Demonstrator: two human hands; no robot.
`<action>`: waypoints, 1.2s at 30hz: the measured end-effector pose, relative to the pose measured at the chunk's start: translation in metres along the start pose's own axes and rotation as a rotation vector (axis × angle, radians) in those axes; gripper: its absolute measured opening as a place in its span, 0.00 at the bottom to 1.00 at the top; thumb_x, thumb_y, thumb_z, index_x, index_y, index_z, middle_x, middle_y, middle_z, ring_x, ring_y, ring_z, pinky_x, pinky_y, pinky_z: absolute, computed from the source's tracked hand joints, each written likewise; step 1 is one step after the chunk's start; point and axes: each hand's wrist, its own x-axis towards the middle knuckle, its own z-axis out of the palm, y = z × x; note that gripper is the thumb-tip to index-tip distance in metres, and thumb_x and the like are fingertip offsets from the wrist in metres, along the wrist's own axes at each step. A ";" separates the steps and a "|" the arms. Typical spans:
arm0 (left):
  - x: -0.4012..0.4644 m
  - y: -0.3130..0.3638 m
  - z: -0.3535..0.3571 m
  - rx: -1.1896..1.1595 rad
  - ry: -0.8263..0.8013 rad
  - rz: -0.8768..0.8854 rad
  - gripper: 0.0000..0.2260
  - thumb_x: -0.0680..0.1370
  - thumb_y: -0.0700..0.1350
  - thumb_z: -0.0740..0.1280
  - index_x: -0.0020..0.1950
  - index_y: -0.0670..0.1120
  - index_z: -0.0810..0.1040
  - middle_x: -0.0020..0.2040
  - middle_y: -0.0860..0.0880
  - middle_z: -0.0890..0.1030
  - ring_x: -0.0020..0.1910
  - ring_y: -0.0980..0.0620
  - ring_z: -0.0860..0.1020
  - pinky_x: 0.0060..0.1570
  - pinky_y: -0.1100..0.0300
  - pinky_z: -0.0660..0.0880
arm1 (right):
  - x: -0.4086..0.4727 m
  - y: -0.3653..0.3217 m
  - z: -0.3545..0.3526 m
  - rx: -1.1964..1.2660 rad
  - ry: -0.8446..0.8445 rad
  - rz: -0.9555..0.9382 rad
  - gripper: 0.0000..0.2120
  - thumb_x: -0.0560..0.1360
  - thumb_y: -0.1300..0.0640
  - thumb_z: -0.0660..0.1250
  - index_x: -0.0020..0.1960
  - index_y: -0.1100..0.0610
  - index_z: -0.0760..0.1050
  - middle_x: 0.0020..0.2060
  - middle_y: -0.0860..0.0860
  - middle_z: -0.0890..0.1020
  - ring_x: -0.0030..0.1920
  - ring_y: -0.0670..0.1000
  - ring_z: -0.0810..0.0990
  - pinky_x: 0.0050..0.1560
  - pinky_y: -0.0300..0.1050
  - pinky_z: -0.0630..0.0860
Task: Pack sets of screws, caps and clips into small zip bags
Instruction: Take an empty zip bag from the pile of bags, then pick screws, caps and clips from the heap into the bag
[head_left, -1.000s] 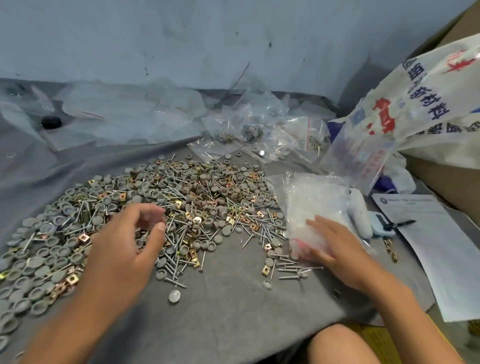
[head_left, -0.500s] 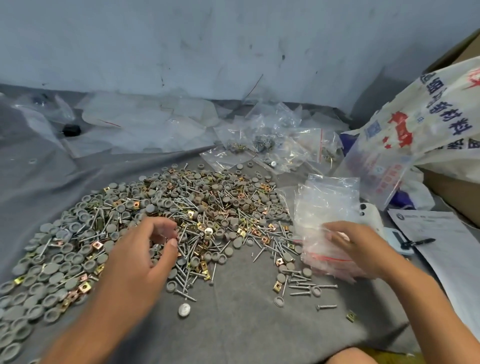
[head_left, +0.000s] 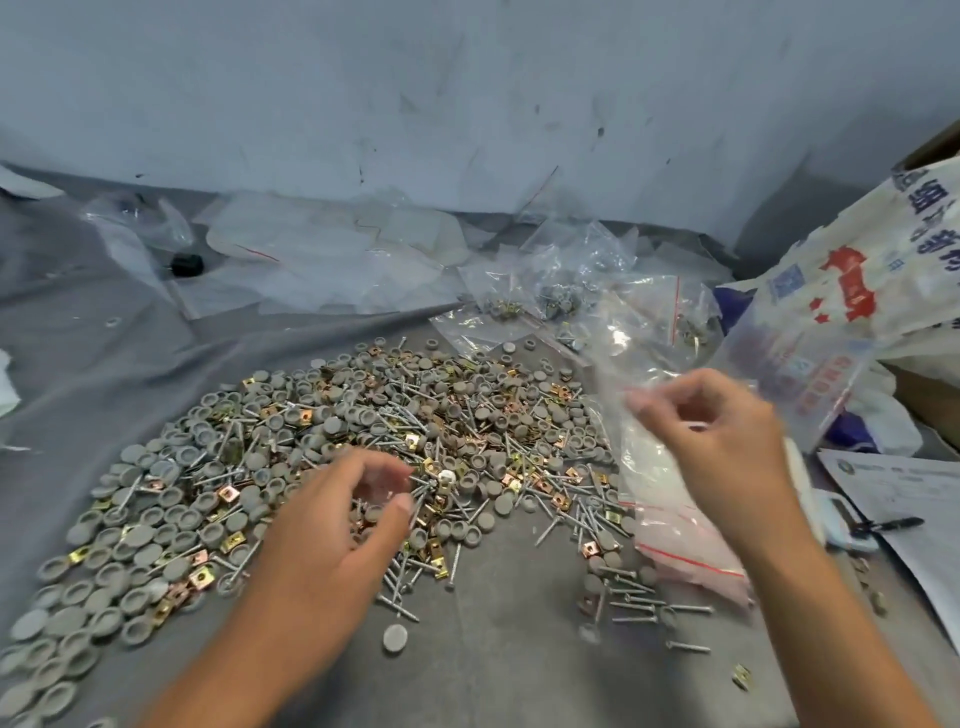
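The left hand (head_left: 332, 525) is hovering over the middle of the spread heap of grey round plastic caps (head_left: 156, 519), silver metal screws (head_left: 400, 577) and brass-coloured square clips (head_left: 228, 492), fingers curled toward the thumb as if pinching parts; blur is hiding whether anything is between them, so I cannot tell. The right hand (head_left: 722, 441), at three o'clock from the heap, is lifting one small clear zip bag (head_left: 618, 395) off the stack of red-lined empty bags (head_left: 675, 540), fingers pinching its edge, probably to open its mouth for a set. Filled bags (head_left: 561, 306) are lying at twelve o'clock, out of the way.
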 end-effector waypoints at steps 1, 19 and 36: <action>0.000 0.004 0.001 -0.081 -0.007 0.004 0.05 0.78 0.58 0.65 0.53 0.63 0.76 0.50 0.66 0.80 0.51 0.66 0.78 0.45 0.67 0.76 | -0.011 -0.019 0.022 0.076 -0.090 -0.032 0.10 0.72 0.43 0.74 0.41 0.48 0.78 0.37 0.42 0.83 0.36 0.41 0.79 0.37 0.34 0.75; 0.004 -0.015 -0.035 -0.138 0.227 -0.116 0.13 0.82 0.54 0.59 0.42 0.55 0.80 0.35 0.50 0.81 0.33 0.50 0.77 0.35 0.53 0.73 | -0.073 -0.056 0.148 0.415 -0.337 0.037 0.08 0.80 0.54 0.67 0.46 0.45 0.83 0.40 0.45 0.86 0.39 0.52 0.85 0.43 0.61 0.82; 0.009 -0.027 -0.078 0.114 0.704 -0.073 0.12 0.79 0.40 0.70 0.45 0.59 0.77 0.44 0.61 0.83 0.42 0.67 0.81 0.39 0.67 0.76 | 0.025 -0.024 0.167 -0.359 -0.642 -0.194 0.14 0.79 0.50 0.68 0.65 0.43 0.76 0.60 0.42 0.77 0.56 0.43 0.75 0.60 0.39 0.72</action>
